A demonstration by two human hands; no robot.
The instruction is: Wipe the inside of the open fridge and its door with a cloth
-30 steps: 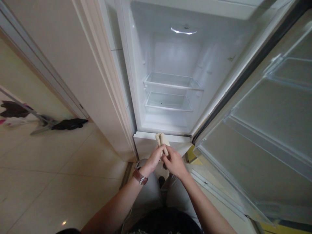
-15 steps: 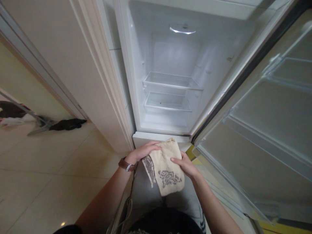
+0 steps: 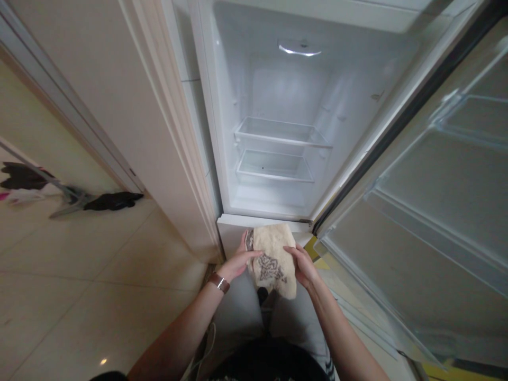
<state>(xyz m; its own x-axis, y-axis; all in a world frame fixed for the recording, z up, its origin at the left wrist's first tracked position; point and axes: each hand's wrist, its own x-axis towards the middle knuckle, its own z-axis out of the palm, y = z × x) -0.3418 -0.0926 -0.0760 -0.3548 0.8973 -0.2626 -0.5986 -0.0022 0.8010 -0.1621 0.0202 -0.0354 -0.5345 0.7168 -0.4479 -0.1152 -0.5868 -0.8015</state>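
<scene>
A folded beige cloth [image 3: 273,241] with a dark brown pattern hangs between my hands, above my lap. My left hand [image 3: 240,260] grips its left edge, thumb lying across the front and the other fingers behind. On the opposite edge my right hand [image 3: 304,264] pinches the cloth, its thumb in front. Just past the cloth stands a fridge [image 3: 288,84] with its door open; two clear shelves [image 3: 283,140] show inside, low down, and a lamp [image 3: 299,48] glows on its back wall.
The open fridge door [image 3: 448,201] with clear door racks fills the right side. A door frame [image 3: 170,121] rises close on the left. Beyond it, a black bag-like thing [image 3: 113,201] and a grey-handled tool lie on the tiled floor [image 3: 99,312].
My left hand has moved down along the cloth's left side, and the cloth has been turned and refolded a little. My right hand keeps its hold on the right edge.
</scene>
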